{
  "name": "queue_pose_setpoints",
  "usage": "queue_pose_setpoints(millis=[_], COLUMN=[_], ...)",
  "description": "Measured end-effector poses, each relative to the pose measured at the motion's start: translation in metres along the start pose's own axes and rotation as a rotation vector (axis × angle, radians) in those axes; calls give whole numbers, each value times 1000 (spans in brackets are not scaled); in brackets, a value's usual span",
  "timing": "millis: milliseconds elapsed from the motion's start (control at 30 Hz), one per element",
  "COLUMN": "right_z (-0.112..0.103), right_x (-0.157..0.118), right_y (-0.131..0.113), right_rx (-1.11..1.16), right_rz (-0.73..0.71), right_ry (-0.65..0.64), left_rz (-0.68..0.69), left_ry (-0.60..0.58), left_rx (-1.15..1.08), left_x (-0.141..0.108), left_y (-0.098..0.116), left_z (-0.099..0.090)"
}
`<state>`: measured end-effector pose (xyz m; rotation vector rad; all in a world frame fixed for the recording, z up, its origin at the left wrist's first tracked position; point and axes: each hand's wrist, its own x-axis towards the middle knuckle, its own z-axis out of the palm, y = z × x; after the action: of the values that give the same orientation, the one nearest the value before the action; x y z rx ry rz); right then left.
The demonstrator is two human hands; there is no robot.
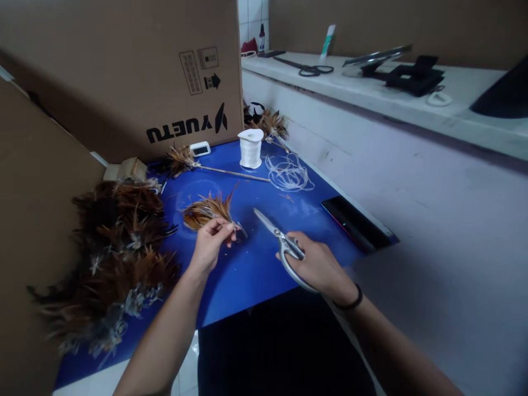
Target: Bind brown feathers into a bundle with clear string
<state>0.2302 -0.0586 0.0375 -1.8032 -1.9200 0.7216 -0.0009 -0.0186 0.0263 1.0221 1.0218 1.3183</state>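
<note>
Between the fingers and thumb of my left hand [213,240] is a small bunch of brown feathers [208,210], its tips fanning up and to the left. The pale quill ends stick out to the right of my fingertips. My right hand [315,258] grips metal scissors [284,242] by the handles, with the blades together and pointing up-left toward the bunch. A gap separates the blade tips from the quills. Behind the bunch, a feather-tipped stick [231,172] lies across the blue table [247,275].
Heaped feather bunches [124,253] cover the table's left side. A white spool [250,148] stands at the back, with loose clear strands [291,173] beside it. A black phone [358,223] lies at the right edge. Large cardboard boxes [124,66] wall the back and left; black scissors [313,70] rest on the ledge.
</note>
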Motion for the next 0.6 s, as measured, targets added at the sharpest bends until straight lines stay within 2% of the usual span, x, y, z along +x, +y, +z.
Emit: queue_pose_setpoints(millis=[133, 233, 367, 500, 600], right_z=[0, -2, -8, -12, -15], right_x=[20, 27, 30, 30, 25], right_y=[24, 35, 35, 34, 30], right_rx=[-362, -474, -567, -652, -710], right_rz=[32, 35, -4, -47, -94], right_ry=[133, 147, 141, 127, 126], left_rz=[22, 66, 142, 243, 288], left_ry=[100, 162, 251, 327, 364], left_rx=[53, 141, 287, 531, 781], left_x=[8, 12, 11, -4, -24], left_y=[-2, 0, 8, 25, 37], left_z=[-9, -14, -17, -24, -37])
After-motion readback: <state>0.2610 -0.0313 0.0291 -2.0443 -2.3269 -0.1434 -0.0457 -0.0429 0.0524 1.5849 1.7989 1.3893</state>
